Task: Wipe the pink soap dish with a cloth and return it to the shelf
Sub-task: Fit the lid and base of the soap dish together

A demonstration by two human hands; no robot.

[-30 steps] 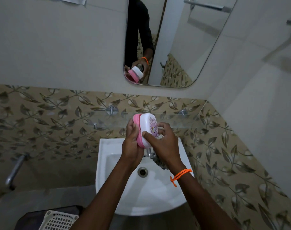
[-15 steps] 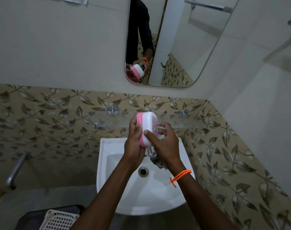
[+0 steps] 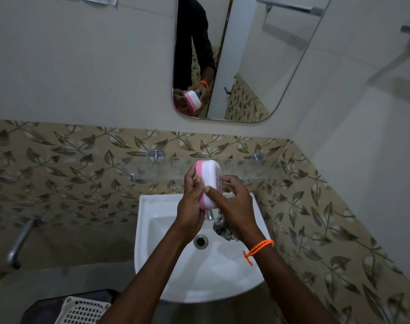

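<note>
The pink soap dish (image 3: 208,181) with its white lid stands on edge above the white sink (image 3: 166,230), just in front of the glass shelf (image 3: 246,166). My left hand (image 3: 191,206) grips its pink side. My right hand (image 3: 234,204) holds the lid side with thumb and fingers, and a grey patterned cloth (image 3: 223,229) is bunched under that palm and hangs down over the basin. An orange bead bracelet (image 3: 257,250) is on my right wrist.
A mirror (image 3: 234,66) above reflects the hands and the dish. Leaf-patterned tiles cover the wall behind. A metal pipe (image 3: 19,244) sticks out at the left. A white lattice basket (image 3: 82,311) sits at the bottom left. The sink's drain (image 3: 201,240) shows below my hands.
The dish has turned slightly between my hands and risen a little toward the shelf. Both hands keep their hold.
</note>
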